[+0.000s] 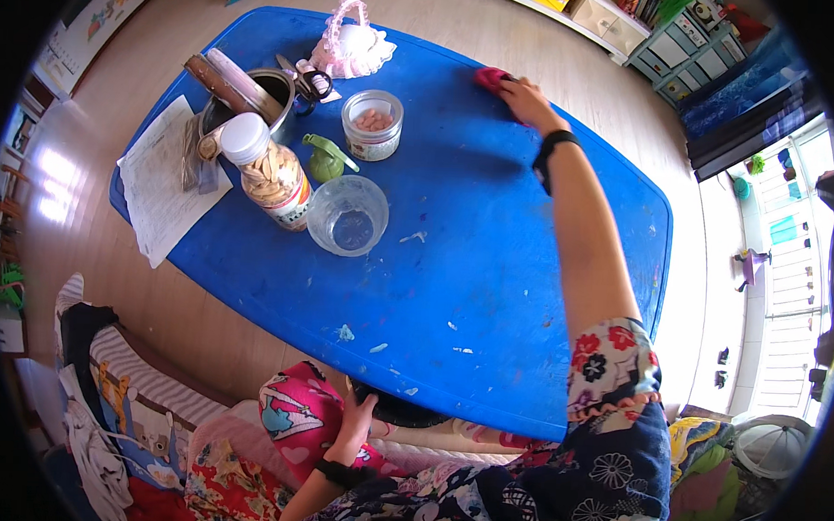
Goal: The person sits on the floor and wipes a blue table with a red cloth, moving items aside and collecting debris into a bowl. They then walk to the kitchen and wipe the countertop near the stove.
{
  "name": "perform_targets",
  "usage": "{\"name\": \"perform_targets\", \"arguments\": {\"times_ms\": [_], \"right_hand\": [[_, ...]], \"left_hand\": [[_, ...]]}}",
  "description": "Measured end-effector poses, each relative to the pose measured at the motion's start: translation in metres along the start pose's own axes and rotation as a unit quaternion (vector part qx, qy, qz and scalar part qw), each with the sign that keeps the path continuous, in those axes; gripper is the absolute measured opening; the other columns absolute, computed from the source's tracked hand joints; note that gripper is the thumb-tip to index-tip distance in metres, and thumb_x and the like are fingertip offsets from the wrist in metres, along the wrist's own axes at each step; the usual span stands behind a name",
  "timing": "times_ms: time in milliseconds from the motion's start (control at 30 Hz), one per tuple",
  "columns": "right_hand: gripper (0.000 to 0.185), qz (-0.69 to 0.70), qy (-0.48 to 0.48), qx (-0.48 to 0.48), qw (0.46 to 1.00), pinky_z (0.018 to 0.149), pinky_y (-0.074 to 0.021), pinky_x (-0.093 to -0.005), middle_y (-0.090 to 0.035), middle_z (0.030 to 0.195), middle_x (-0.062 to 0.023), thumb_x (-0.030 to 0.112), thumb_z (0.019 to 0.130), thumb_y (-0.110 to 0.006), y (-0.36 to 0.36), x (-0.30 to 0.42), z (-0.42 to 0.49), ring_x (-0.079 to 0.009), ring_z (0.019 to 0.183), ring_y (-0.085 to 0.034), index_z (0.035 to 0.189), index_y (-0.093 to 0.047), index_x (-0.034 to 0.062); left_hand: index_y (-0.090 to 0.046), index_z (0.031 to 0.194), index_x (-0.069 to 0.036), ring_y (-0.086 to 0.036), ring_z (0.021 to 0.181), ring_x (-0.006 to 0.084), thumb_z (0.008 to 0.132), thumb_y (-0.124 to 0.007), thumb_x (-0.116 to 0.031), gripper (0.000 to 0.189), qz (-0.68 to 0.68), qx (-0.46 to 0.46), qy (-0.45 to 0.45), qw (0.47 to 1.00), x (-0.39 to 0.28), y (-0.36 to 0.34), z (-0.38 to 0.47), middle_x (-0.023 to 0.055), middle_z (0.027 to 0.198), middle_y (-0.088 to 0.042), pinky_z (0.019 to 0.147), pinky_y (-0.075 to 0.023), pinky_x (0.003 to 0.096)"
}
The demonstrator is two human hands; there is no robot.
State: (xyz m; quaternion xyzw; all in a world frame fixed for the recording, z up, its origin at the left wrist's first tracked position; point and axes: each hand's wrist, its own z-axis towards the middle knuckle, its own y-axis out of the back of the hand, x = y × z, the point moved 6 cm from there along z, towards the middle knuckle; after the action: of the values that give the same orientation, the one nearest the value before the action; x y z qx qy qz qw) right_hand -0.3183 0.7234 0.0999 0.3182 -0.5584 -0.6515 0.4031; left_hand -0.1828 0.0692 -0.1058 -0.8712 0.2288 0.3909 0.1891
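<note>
My right hand [527, 100] reaches over the far side of a blue table [457, 282] and presses a crumpled red cloth [491, 79] onto its top. Below the near edge, my left hand [358, 415] grips the rim of a black container [408, 410], which the tabletop partly hides. Left of centre on the table is a translucent plastic cup [348, 215]. Beside it stand a white-capped jar [272, 176] of pale pieces and a small green spray bottle [327, 159]. Several pale flecks and smears mark the blue surface.
A clear tub [372, 126] of pinkish pieces, black-handled scissors [311, 88], a lacy pink basket [352, 48] and a metal pot [279, 90] holding rolls stand at the far left. A paper sheet [164, 190] overhangs the left edge. Clothes and bedding [150, 409] lie lower left.
</note>
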Motion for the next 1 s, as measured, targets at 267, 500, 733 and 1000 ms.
{"name": "perform_targets", "arguments": {"times_ms": [267, 500, 733, 1000], "right_hand": [[0.034, -0.012, -0.093, 0.046, 0.995, 0.101, -0.0411, -0.0504, -0.051, 0.132, -0.0134, 0.033, 0.097, -0.047, 0.005, -0.008, -0.039, -0.0426, 0.118, -0.049, 0.129, -0.057, 0.0286], [0.027, 0.035, 0.125, 0.017, 0.991, 0.088, -0.0444, -0.0465, -0.053, 0.121, -0.0102, 0.021, 0.092, -0.057, 0.035, 0.139, -0.128, -0.0335, 0.108, -0.051, 0.117, -0.065, 0.0251], [0.027, 0.149, 0.289, 0.078, 0.942, 0.086, -0.0422, -0.0438, -0.052, 0.113, -0.0094, 0.011, 0.085, -0.059, 0.094, 0.247, -0.361, -0.0285, 0.104, -0.05, 0.109, -0.068, 0.0193], [0.022, -0.005, -0.038, 0.029, 0.999, 0.081, -0.0448, -0.0478, -0.055, 0.109, -0.0172, 0.009, 0.088, -0.057, 0.087, 0.007, -0.487, -0.0371, 0.098, -0.053, 0.108, -0.064, 0.0153]], "left_hand": [[-0.048, 0.129, 0.005, -0.053, 0.106, 0.0191, 0.085, -0.057, -0.006, 0.046, -0.013, -0.016, -0.003, 1.0, 0.004, 0.015, 0.005, 0.0116, 0.119, -0.058, 0.094, -0.0412, 0.0324], [-0.049, 0.128, 0.005, -0.054, 0.107, 0.0205, 0.084, -0.055, -0.003, 0.045, 0.013, 0.018, -0.057, 0.998, -0.004, 0.0, -0.012, 0.0118, 0.119, -0.058, 0.095, -0.0412, 0.0319], [-0.05, 0.126, 0.004, -0.055, 0.103, 0.0221, 0.082, -0.057, -0.004, 0.046, 0.057, 0.028, -0.013, 0.998, 0.033, -0.009, -0.017, 0.0112, 0.113, -0.06, 0.095, -0.0422, 0.0336], [-0.051, 0.126, 0.002, -0.055, 0.102, 0.0211, 0.081, -0.06, 0.0, 0.047, 0.022, 0.01, -0.065, 0.998, 0.037, -0.008, -0.026, 0.0093, 0.116, -0.06, 0.092, -0.0434, 0.0332]]}}
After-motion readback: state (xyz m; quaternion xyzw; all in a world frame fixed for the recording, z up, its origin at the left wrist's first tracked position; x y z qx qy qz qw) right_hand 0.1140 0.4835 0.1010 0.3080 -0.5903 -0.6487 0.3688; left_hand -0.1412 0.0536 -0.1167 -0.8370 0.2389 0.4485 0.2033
